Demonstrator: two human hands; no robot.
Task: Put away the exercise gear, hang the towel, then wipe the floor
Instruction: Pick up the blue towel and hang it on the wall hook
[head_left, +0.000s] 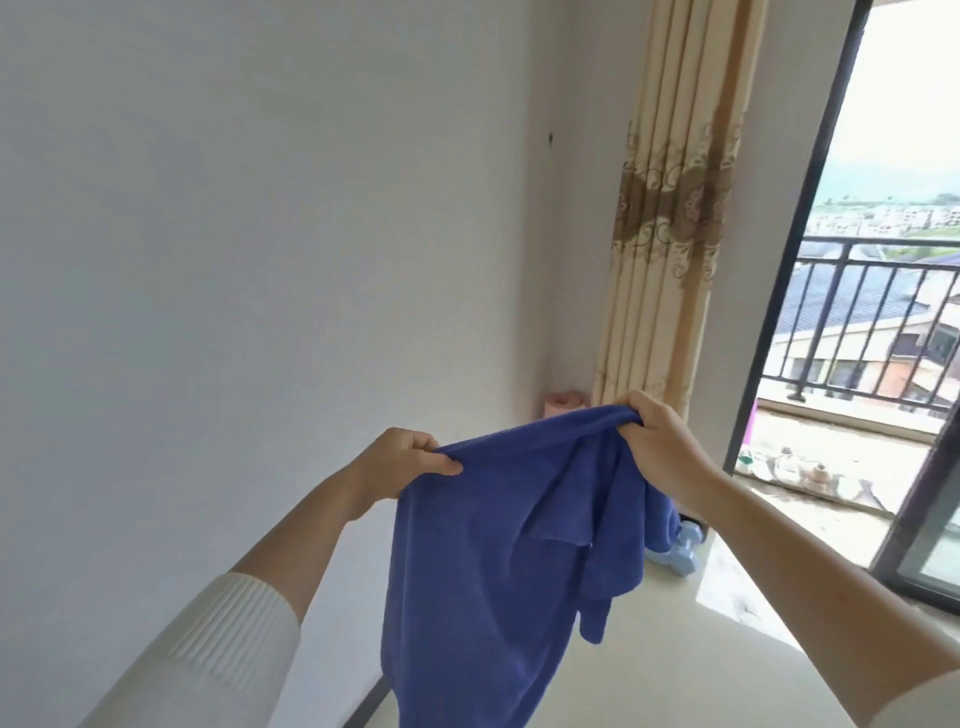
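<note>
A blue towel (483, 561) hangs in front of me, held up by its top edge. My left hand (400, 462) pinches the left corner and my right hand (660, 441) grips the bunched right corner. The cloth drapes down with folds toward the floor. A small dark hook (549, 137) sticks out of the white wall above. A rolled pink mat (563, 404) stands in the corner beside the curtain. Light blue dumbbells (680, 551) lie on the floor, partly hidden behind the towel.
A beige patterned curtain (675, 208) hangs in the corner. To the right, an open sliding door (810, 234) leads to a balcony with a dark railing (883, 322). Pale floor tiles (675, 649) lie below.
</note>
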